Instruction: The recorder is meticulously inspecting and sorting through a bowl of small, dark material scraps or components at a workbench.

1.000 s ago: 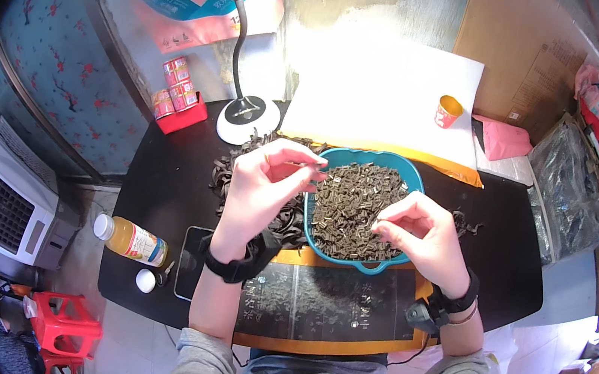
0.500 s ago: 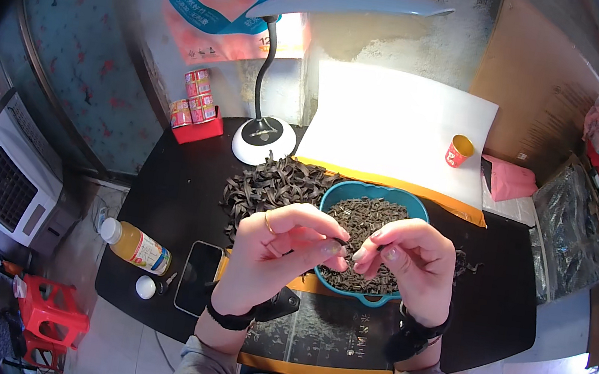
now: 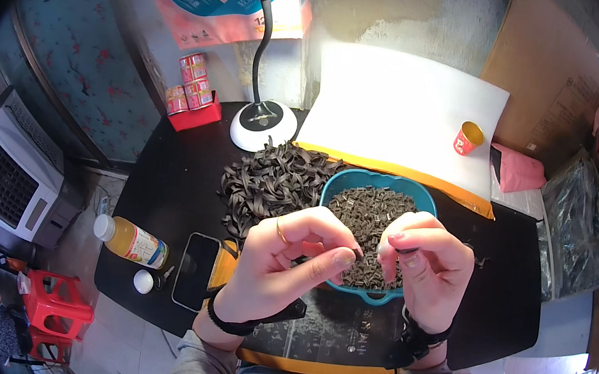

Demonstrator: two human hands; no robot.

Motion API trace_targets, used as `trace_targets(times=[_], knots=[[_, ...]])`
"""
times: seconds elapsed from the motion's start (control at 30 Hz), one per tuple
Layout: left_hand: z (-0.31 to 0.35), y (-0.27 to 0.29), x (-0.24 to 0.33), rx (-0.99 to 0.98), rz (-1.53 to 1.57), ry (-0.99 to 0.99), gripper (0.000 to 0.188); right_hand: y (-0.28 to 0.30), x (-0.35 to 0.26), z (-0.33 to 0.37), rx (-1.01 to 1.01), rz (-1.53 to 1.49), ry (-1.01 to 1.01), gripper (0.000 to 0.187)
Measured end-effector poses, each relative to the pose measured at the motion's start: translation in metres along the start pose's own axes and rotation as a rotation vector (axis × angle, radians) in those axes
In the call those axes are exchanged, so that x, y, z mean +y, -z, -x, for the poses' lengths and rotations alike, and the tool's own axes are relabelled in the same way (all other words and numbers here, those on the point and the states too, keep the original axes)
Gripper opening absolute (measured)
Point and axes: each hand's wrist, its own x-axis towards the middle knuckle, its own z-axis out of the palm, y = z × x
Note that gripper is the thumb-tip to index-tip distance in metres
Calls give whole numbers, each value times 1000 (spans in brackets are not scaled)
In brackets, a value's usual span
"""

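A heap of long dark strips (image 3: 272, 191) lies on the black table. Right of it stands a teal basin (image 3: 380, 179) filled with short dark pieces (image 3: 366, 211). My left hand (image 3: 281, 271) is closed in a pinch over the basin's near left side, a small dark piece (image 3: 358, 254) at its fingertips. Opposite it, my right hand (image 3: 433, 273) pinches another small dark piece (image 3: 406, 251) between thumb and forefinger. The fingertips of both hands are apart, and the hands hide the basin's near sides.
A desk lamp (image 3: 263, 126) stands behind the heap. A white sheet (image 3: 393, 108) bears a red paper cup (image 3: 469, 139). To the left are a phone (image 3: 195, 272), a juice bottle (image 3: 133, 241), a white cap (image 3: 143, 281) and red cans (image 3: 193, 67). A dark packet (image 3: 317, 341) lies at the near edge.
My hands have drawn slightly apart, the right one shifting to the right. The whole view has tilted a little, moving the background upward. Each hand stays pinched.
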Motion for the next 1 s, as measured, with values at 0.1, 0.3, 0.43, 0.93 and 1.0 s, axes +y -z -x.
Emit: trace_targets(times=[0.1, 0.3, 0.43, 0.93, 1.0], knots=[[3, 1, 1, 3, 14, 33, 7, -10, -4, 1, 97, -132, -98, 17], [5, 0, 3, -49, 29, 49, 5, -10, -4, 1, 71, -183, -43, 11], [6, 1, 4, -57, 67, 81, 4, -9, -8, 1, -2, 38, 43, 10], [6, 2, 6, -122, 221, 216, 6, -10, -10, 2, -63, 35, 44, 22], [7, 3, 6, -112, 225, 230, 6, -15, -10, 4, 18, -100, -32, 26]])
